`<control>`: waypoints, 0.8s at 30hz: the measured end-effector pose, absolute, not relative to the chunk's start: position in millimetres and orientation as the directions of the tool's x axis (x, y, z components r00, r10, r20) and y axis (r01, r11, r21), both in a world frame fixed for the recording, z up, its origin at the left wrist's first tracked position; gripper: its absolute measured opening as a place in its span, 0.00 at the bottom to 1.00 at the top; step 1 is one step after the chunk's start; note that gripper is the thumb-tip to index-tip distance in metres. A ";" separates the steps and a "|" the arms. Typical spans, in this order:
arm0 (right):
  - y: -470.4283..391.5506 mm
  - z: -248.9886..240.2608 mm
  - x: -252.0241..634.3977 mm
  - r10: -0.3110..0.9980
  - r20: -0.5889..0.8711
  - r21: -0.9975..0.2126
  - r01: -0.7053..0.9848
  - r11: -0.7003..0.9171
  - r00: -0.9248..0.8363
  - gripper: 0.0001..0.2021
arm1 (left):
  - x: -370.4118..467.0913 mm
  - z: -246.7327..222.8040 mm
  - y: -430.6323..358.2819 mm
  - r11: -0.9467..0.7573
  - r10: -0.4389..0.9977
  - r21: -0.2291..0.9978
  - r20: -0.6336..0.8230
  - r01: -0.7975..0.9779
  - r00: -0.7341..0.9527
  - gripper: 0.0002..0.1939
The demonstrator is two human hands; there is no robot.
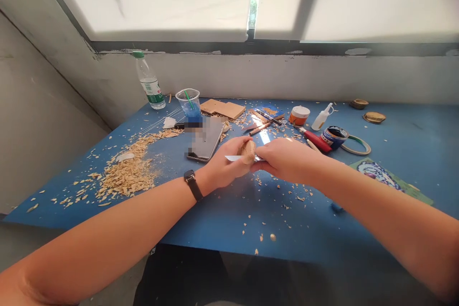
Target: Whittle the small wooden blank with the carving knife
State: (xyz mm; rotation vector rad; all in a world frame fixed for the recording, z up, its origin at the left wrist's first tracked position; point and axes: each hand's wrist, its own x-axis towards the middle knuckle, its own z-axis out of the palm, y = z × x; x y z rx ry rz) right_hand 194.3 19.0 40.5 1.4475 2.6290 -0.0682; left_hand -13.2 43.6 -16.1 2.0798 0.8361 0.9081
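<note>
My left hand (223, 165), with a black watch on its wrist, is closed around a small piece of light wood (248, 152). My right hand (289, 158) is closed on a knife, whose handle is mostly hidden by the fingers. The bright knife blade (232, 158) points left and crosses the near side of the wood, passing my left thumb. Both hands meet over the middle of the blue table (222, 220). Just beyond my left hand lies a tablet-like flat device (206, 141), partly blurred out.
Wood shavings (127, 172) are heaped at the left. A water bottle (151, 83) and a plastic cup (189, 103) stand behind. To the right are an orange-and-white jar (299, 115), a glue bottle (322, 117), a dark tin (335, 136) and a tape roll (358, 145).
</note>
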 end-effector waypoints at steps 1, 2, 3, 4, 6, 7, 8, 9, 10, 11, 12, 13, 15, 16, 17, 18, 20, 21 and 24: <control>17.5 37.9 195.7 0.844 -0.145 0.032 0.850 0.526 -0.516 0.18 | -13.3 -15.9 44.0 -0.553 0.759 0.786 0.339 0.276 0.556 0.31; 15.5 34.8 197.5 0.855 -0.144 0.038 0.860 0.508 -0.498 0.19 | -13.3 -15.9 44.7 -0.568 0.748 0.773 0.342 0.283 0.568 0.31; 13.2 31.5 199.5 0.861 -0.146 0.039 0.867 0.497 -0.487 0.20 | -13.1 -16.0 45.6 -0.586 0.736 0.757 0.347 0.289 0.581 0.31; 10.8 28.3 201.4 0.865 -0.147 0.039 0.871 0.489 -0.479 0.20 | -12.8 -16.3 46.5 -0.601 0.724 0.744 0.350 0.293 0.595 0.30; 6.4 22.8 204.1 0.871 -0.152 0.043 0.877 0.478 -0.467 0.18 | -11.9 -17.7 48.7 -0.618 0.706 0.730 0.352 0.292 0.615 0.29; 4.8 20.8 204.7 0.874 -0.152 0.046 0.880 0.473 -0.462 0.18 | -11.5 -18.7 49.8 -0.621 0.701 0.729 0.352 0.287 0.621 0.27; 3.6 19.4 204.9 0.876 -0.151 0.049 0.882 0.469 -0.457 0.18 | -11.1 -20.0 51.1 -0.617 0.700 0.735 0.352 0.280 0.622 0.27; 2.9 18.4 204.8 0.879 -0.148 0.052 0.884 0.465 -0.454 0.19 | -10.7 -21.6 52.4 -0.609 0.703 0.747 0.353 0.267 0.617 0.26; 2.7 17.7 204.5 0.881 -0.143 0.055 0.885 0.461 -0.450 0.19 | -10.3 -23.3 53.9 -0.594 0.710 0.764 0.352 0.251 0.610 0.26; 2.7 17.1 204.2 0.883 -0.138 0.057 0.886 0.460 -0.449 0.19 | -9.9 -25.2 55.4 -0.574 0.718 0.785 0.347 0.233 0.603 0.26; 2.9 16.6 204.1 0.883 -0.134 0.056 0.886 0.460 -0.450 0.19 | -9.6 -27.2 56.8 -0.550 0.728 0.807 0.337 0.215 0.597 0.26; 3.1 16.0 204.3 0.883 -0.129 0.054 0.885 0.462 -0.452 0.19 | -9.3 -29.3 58.3 -0.524 0.740 0.828 0.325 0.202 0.589 0.26; 3.6 14.4 205.4 0.884 -0.116 0.053 0.886 0.460 -0.452 0.20 | -8.9 -32.8 60.7 -0.470 0.770 0.861 0.292 0.194 0.567 0.28; 3.7 13.4 206.1 0.887 -0.107 0.056 0.888 0.456 -0.449 0.21 | -8.7 -34.0 61.6 -0.445 0.786 0.874 0.277 0.195 0.553 0.28; 3.9 12.4 206.8 0.890 -0.095 0.060 0.890 0.452 -0.446 0.21 | -8.5 -34.8 62.3 -0.422 0.801 0.885 0.261 0.197 0.539 0.29; 4.1 11.4 207.4 0.894 -0.080 0.067 0.892 0.447 -0.441 0.21 | -8.3 -34.9 62.6 -0.403 0.812 0.893 0.249 0.199 0.528 0.29; 4.7 9.8 207.9 0.898 -0.053 0.078 0.895 0.439 -0.436 0.20 | -7.6 -33.4 62.3 -0.381 0.827 0.901 0.231 0.209 0.513 0.27; 5.2 9.5 207.7 0.900 -0.041 0.079 0.897 0.435 -0.433 0.20 | -7.1 -31.8 61.7 -0.375 0.835 0.900 0.226 0.220 0.501 0.26; 6.7 10.8 206.5 0.918 -0.037 0.089 0.913 0.397 -0.396 0.27 | -5.3 -25.4 58.9 -0.372 0.867 0.883 0.220 0.287 0.447 0.24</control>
